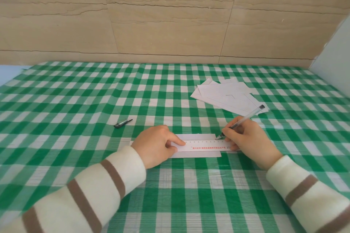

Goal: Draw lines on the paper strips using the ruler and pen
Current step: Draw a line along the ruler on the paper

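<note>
A white paper strip [198,136] lies on the checked cloth in front of me. A white ruler [205,146] with red print lies along it, lengthwise. My left hand [157,145] presses down on the ruler's left part, thumb and forefinger flat on it. My right hand [248,140] grips a clear pen [246,118] with a black tip. The tip touches the strip at the ruler's far edge, near the strip's right end.
A loose pile of white paper sheets [225,95] lies behind my right hand. A black pen cap [122,123] rests on the green-and-white checked tablecloth [75,100] to the left. A beige tiled wall [170,24] stands behind the table, a white panel [335,53] at right.
</note>
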Available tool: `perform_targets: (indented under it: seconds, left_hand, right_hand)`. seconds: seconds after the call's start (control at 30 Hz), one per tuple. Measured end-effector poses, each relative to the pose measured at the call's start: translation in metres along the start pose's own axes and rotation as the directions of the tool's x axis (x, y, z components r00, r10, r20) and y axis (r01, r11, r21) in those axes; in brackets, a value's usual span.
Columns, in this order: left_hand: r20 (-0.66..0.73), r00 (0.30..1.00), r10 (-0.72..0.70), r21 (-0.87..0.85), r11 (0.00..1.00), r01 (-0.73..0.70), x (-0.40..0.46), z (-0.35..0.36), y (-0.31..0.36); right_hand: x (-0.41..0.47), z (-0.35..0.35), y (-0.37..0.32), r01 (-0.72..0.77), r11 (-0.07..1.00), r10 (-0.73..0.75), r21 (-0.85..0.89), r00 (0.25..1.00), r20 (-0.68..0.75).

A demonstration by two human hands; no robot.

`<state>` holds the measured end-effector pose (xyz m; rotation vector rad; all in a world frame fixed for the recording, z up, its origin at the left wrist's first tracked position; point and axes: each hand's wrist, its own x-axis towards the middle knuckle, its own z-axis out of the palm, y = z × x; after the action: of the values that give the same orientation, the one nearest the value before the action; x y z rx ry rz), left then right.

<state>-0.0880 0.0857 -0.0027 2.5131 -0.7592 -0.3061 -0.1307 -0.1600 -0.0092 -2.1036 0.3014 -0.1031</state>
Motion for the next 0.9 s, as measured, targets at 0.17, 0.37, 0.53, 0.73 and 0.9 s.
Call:
perform_targets:
  seconds: [0.17, 0.37, 0.53, 0.73, 0.9]
  left_hand:
    - [0.003, 1.0, -0.002, -0.012, 1.0, 0.002, 0.0, 0.0, 0.0]
    - [0.005, 1.0, 0.001, -0.011, 1.0, -0.001, -0.001, 0.0, -0.001]
    - [0.001, 1.0, 0.005, -0.008, 1.0, -0.005, -0.001, 0.0, -0.001]
    - [-0.002, 1.0, 0.016, -0.005, 1.0, -0.016, -0.003, -0.001, -0.002]
    - [-0.017, 0.999, 0.031, -0.04, 0.999, -0.032, -0.005, -0.003, -0.003]
  right_hand:
    - [0.0, 0.0, 0.0, -0.001, 1.0, 0.001, 0.015, 1.0, -0.012]
    - [0.0, 0.0, -0.001, -0.015, 0.999, 0.015, 0.037, 1.0, -0.011]
    - [0.0, 0.0, -0.003, -0.033, 0.997, 0.034, 0.066, 0.999, -0.018]
    - [0.002, 0.002, -0.012, 0.007, 0.997, -0.004, 0.079, 0.999, -0.038]
    - [0.005, 0.008, -0.021, 0.025, 0.991, -0.017, 0.13, 0.998, -0.066]
